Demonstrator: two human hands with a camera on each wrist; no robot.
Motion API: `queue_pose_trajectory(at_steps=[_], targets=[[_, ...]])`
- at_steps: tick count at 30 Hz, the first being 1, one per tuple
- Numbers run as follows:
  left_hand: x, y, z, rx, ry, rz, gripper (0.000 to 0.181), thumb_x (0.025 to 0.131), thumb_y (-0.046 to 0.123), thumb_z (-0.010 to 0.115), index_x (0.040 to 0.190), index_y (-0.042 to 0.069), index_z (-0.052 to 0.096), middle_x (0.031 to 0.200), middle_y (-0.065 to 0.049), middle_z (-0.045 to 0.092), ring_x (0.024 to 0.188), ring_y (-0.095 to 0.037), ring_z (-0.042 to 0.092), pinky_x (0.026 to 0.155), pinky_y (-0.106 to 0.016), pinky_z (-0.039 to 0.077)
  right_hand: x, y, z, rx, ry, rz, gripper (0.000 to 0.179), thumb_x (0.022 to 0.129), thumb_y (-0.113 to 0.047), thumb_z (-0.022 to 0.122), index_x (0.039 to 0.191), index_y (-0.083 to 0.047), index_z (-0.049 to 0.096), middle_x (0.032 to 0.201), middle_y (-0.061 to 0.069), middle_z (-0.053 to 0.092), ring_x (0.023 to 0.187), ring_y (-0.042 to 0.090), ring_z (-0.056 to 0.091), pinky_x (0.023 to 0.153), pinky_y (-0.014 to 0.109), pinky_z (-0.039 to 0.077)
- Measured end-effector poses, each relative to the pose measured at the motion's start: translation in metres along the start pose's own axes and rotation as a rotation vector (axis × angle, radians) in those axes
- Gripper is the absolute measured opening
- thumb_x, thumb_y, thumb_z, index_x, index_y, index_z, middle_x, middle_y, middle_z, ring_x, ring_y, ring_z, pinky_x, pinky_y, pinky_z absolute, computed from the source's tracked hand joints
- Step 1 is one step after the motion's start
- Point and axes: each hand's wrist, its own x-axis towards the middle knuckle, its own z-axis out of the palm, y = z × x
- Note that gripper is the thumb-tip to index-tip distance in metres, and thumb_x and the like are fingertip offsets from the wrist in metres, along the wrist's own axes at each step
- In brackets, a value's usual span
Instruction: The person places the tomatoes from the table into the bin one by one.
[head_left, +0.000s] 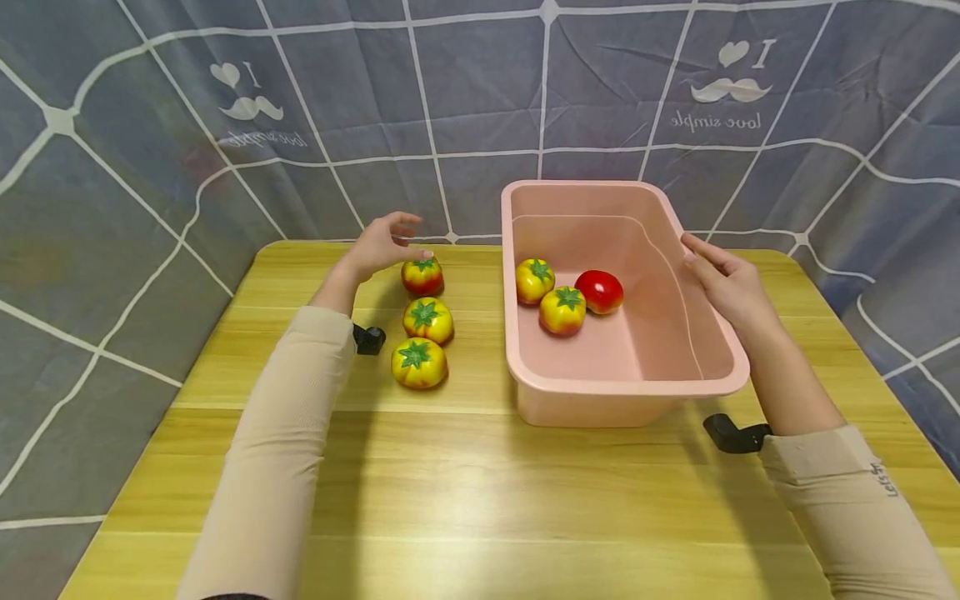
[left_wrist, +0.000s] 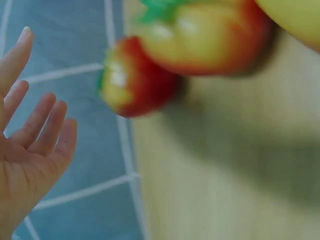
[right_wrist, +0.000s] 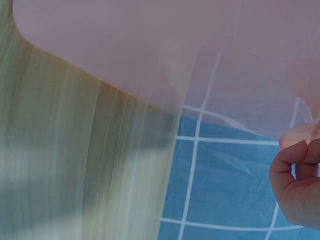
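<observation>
Three yellow-and-red toy tomatoes with green leaf tops stand in a column on the table: a far one point(head_left: 422, 277), a middle one point(head_left: 428, 321) and a near one point(head_left: 419, 363). My left hand point(head_left: 381, 247) hovers at the far tomato, fingers spread and holding nothing; the left wrist view shows a gap between the fingers and that tomato point(left_wrist: 137, 80). With my right hand point(head_left: 731, 287) I grip the right rim of a pink plastic bin point(head_left: 667, 388). Inside it lie two tomatoes leaf-up point(head_left: 562, 312) and one red side up point(head_left: 599, 292).
The wooden table point(head_left: 450, 500) ends at a grey-blue curtain point(head_left: 480, 92) with white lines, which also hangs along both sides. A black wrist camera point(head_left: 369, 340) sticks out by the left sleeve, another point(head_left: 735, 435) by the right.
</observation>
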Motion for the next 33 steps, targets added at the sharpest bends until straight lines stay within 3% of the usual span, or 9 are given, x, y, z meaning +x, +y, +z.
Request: queue_pose_trajectory(at_steps=[5, 11, 16, 23, 30, 33], targets=[[-0.005, -0.027, 0.002, -0.020, 0.009, -0.087, 0.063, 0.085, 0.012, 0.068, 0.138, 0.000, 0.036, 0.140, -0.027, 0.033, 0.128, -0.041, 0.033, 0.103, -0.049, 0.033, 0.000, 0.000, 0.002, 0.008, -0.004, -0.006, 0.058, 0.092, -0.043, 0.051, 0.142, -0.015, 0.040, 0.136, 0.001, 0.048, 0.088, -0.012, 0.050, 0.072, 0.007, 0.043], [-0.002, -0.042, 0.009, 0.008, -0.001, -0.118, 0.071, 0.084, 0.015, 0.069, 0.142, -0.001, 0.031, 0.141, -0.030, 0.030, 0.128, -0.042, 0.033, 0.105, -0.049, 0.030, 0.000, -0.001, 0.000, 0.016, -0.002, -0.005, 0.057, 0.093, -0.043, 0.050, 0.142, -0.016, 0.040, 0.140, 0.004, 0.045, 0.092, -0.011, 0.050, 0.074, 0.007, 0.042], [0.000, -0.045, 0.014, 0.038, -0.013, -0.137, 0.075, 0.085, 0.019, 0.069, 0.144, 0.001, 0.027, 0.143, -0.029, 0.028, 0.131, -0.041, 0.029, 0.107, -0.049, 0.027, 0.002, -0.002, 0.000, 0.011, -0.008, 0.004, 0.057, 0.093, -0.044, 0.050, 0.142, -0.017, 0.039, 0.143, 0.009, 0.040, 0.093, -0.010, 0.050, 0.073, 0.007, 0.042], [0.002, -0.041, 0.022, 0.037, -0.031, -0.128, 0.076, 0.085, 0.019, 0.069, 0.144, -0.001, 0.026, 0.142, -0.028, 0.031, 0.126, -0.040, 0.036, 0.107, -0.047, 0.028, 0.000, -0.001, -0.001, 0.018, 0.003, 0.008, 0.057, 0.093, -0.043, 0.051, 0.142, -0.017, 0.040, 0.138, 0.002, 0.046, 0.091, -0.010, 0.050, 0.073, 0.007, 0.043], [0.003, -0.044, 0.026, 0.011, -0.019, -0.132, 0.075, 0.085, 0.017, 0.069, 0.144, -0.001, 0.026, 0.139, -0.028, 0.034, 0.123, -0.039, 0.039, 0.106, -0.045, 0.029, 0.000, -0.001, 0.000, 0.015, 0.004, 0.013, 0.057, 0.092, -0.044, 0.051, 0.142, -0.017, 0.041, 0.138, 0.002, 0.047, 0.092, -0.010, 0.049, 0.074, 0.007, 0.042], [0.003, -0.045, 0.028, 0.000, -0.010, -0.139, 0.074, 0.085, 0.018, 0.068, 0.143, -0.001, 0.027, 0.138, -0.028, 0.035, 0.121, -0.039, 0.039, 0.106, -0.045, 0.030, -0.001, 0.000, 0.000, 0.031, 0.009, 0.009, 0.057, 0.093, -0.042, 0.052, 0.141, -0.016, 0.041, 0.131, -0.006, 0.051, 0.090, -0.011, 0.050, 0.073, 0.007, 0.043]])
